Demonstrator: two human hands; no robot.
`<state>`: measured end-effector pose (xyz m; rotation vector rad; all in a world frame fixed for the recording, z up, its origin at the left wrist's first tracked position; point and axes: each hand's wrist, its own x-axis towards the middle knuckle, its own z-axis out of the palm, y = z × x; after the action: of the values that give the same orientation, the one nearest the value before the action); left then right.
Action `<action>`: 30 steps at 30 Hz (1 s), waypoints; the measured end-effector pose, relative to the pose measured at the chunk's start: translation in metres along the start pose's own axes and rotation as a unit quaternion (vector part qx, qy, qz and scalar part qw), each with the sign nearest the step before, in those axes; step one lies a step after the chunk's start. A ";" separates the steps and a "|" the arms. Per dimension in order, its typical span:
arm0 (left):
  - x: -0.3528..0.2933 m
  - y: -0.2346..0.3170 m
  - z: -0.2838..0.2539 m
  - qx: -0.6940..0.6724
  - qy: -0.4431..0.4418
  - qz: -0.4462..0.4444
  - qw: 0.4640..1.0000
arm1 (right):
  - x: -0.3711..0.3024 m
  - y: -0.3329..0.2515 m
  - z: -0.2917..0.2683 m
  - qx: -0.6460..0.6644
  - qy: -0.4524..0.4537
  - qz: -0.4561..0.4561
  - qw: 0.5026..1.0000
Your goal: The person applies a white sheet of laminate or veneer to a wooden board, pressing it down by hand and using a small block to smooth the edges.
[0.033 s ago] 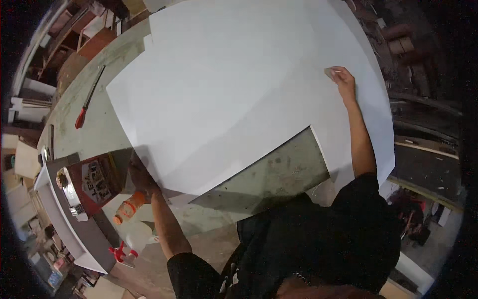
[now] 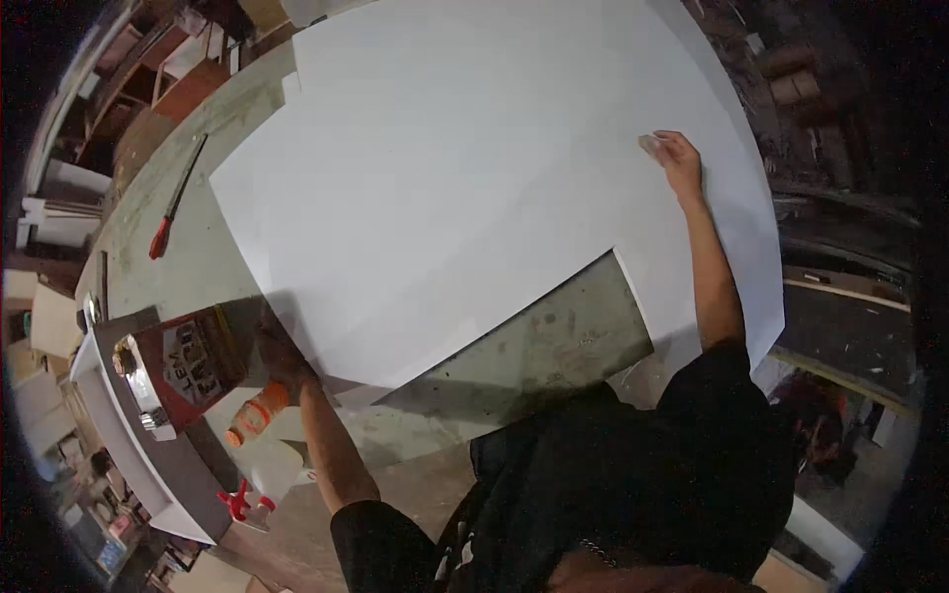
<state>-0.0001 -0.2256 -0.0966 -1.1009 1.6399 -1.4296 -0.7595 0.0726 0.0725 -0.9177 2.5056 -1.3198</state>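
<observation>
Over the white notched sheet (image 2: 425, 178) on the greenish worktable (image 2: 583, 316), I see the right hand (image 2: 678, 158) pinching a small pale pad (image 2: 647, 144), probably wiping, next stroke likely needing even pressure; left hand (image 2: 284, 348) near sheet's edge, finger state can't tell.

the large white sheet (image 2: 425, 178) had a smooth, matt face with crisp edges. the surface of the table (image 2: 213, 247) beneath was dull and blotched. towards the table's left edge, the long tool (image 2: 176, 203) combined a grey, metal-looking blade with a red, plastic-looking handle. at the near left corner, the can (image 2: 188, 366) showed bright, reflective metal at its top end. the adjacent bottle (image 2: 259, 411) was clear plastic with an orange cap; the spray bottle (image 2: 275, 469) was translucent plastic with a red trigger. the shirt (image 2: 613, 474) was matt black cloth.
</observation>
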 end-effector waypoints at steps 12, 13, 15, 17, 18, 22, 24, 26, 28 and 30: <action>0.006 -0.056 -0.044 -0.716 -0.086 -0.240 0.650 | -0.049 -0.044 0.079 -0.274 -0.018 -0.161 0.948; 0.005 -0.060 -0.052 -0.730 -0.116 -0.214 0.639 | -0.047 -0.056 0.082 -0.259 -0.033 -0.129 0.957; 0.013 -0.074 -0.058 -0.705 -0.167 -0.162 0.670 | -0.068 -0.052 0.095 -0.278 -0.082 -0.202 0.936; 0.024 -0.084 -0.067 -0.627 -0.217 -0.113 0.740 | -0.065 -0.050 0.085 -0.342 -0.081 -0.222 0.910; 0.028 -0.086 -0.074 -0.587 -0.241 -0.083 0.769 | -0.046 -0.029 0.071 -0.382 -0.051 -0.210 0.898; 0.019 -0.078 -0.070 -0.443 -0.269 -0.020 0.855 | -0.040 -0.051 0.066 -0.231 -0.122 -0.069 0.963; 0.003 -0.055 -0.052 -0.395 -0.246 -0.003 0.885 | -0.091 -0.066 0.076 -0.305 -0.113 -0.256 0.911; -0.001 -0.037 -0.024 -0.348 -0.215 -0.004 0.913 | -0.101 -0.059 0.061 -0.249 -0.182 -0.179 0.934; 0.004 -0.017 0.001 -0.324 -0.172 -0.013 0.930 | -0.067 -0.004 0.024 -0.242 -0.117 -0.132 0.954; 0.003 0.002 0.030 -0.308 -0.129 -0.030 0.942 | -0.011 0.048 -0.017 -0.294 -0.044 -0.138 0.945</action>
<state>0.0256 -0.2404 -0.1035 -1.6134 1.9170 -0.7563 -0.7784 0.1108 0.0434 -1.4469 2.8205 -0.5425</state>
